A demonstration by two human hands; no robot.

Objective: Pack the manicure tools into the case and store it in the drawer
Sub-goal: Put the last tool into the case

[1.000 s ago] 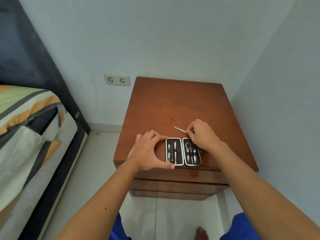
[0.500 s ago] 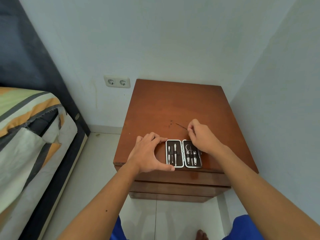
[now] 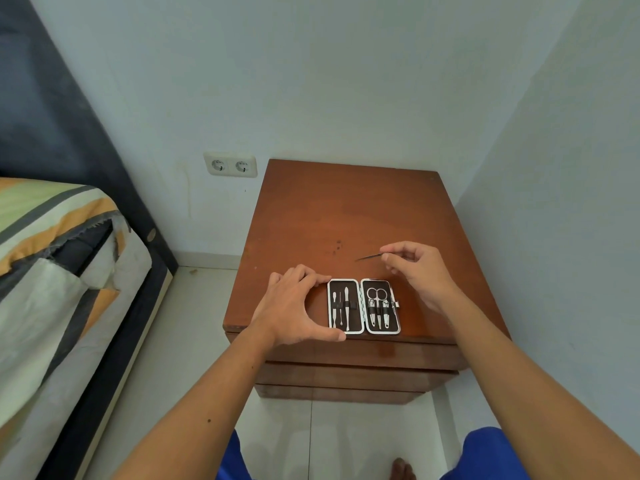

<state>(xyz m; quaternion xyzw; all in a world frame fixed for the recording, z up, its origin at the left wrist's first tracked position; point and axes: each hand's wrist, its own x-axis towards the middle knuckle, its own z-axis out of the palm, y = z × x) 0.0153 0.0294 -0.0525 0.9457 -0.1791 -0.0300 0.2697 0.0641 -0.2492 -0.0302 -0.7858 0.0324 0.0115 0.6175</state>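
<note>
My left hand (image 3: 294,306) cups the nine o'clock edge of the open, silver-rimmed brown manicure case (image 3: 363,305), thumb and fingers spread against it near the front of the reddish-brown wooden nightstand (image 3: 353,209). At two o'clock from the case, my right hand (image 3: 415,271) pinches a thin silver metal tool (image 3: 369,257) pointing toward nine o'clock.
</note>
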